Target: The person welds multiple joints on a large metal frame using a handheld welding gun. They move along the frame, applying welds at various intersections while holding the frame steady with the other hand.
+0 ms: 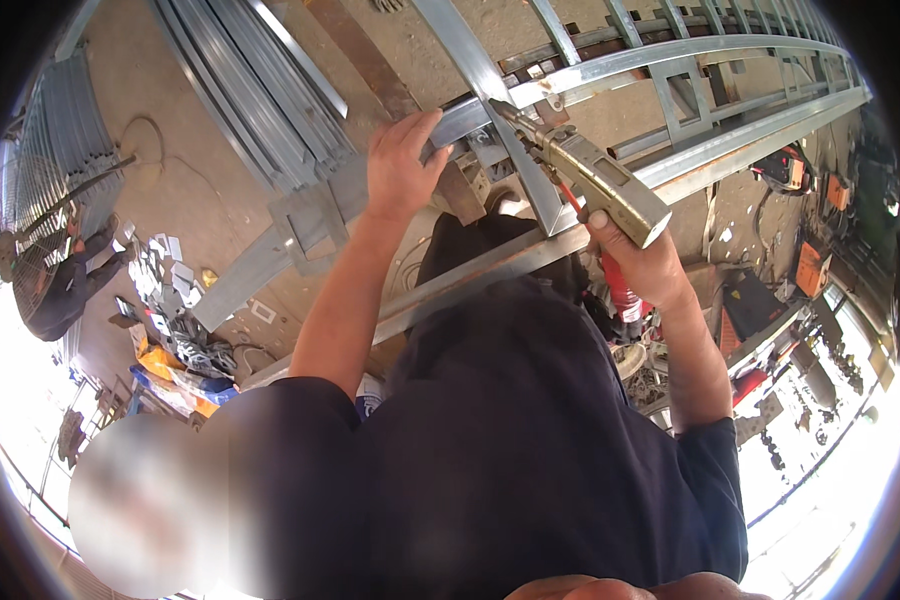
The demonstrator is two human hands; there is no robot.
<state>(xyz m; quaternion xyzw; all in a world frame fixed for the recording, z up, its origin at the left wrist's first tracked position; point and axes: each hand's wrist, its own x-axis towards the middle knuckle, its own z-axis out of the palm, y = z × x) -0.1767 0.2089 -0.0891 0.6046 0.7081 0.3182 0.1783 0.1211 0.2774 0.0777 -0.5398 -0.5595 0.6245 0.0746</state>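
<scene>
My left hand (402, 165) grips the end of a galvanized steel channel (460, 120), its fingers over the top edge and the thumb on the near side. A slanting steel strip (525, 165) crosses the channel just to the right. In my right hand (642, 265) is a gun-shaped power tool (610, 180) with a long gold-coloured body. Its narrow nose points up and left and reaches the joint where channel and strip cross. A red cylinder (622, 290) shows below the right hand, partly hidden by it; I cannot tell whether it belongs to the tool.
The ladder-like steel frame (690, 105) runs off to the far right. Long steel channels (255, 90) lie stacked at the far left. A wire-cage fan (40, 210) stands at the left edge. A steel bar (490, 265) passes close before my body. Cluttered tools lie at the right.
</scene>
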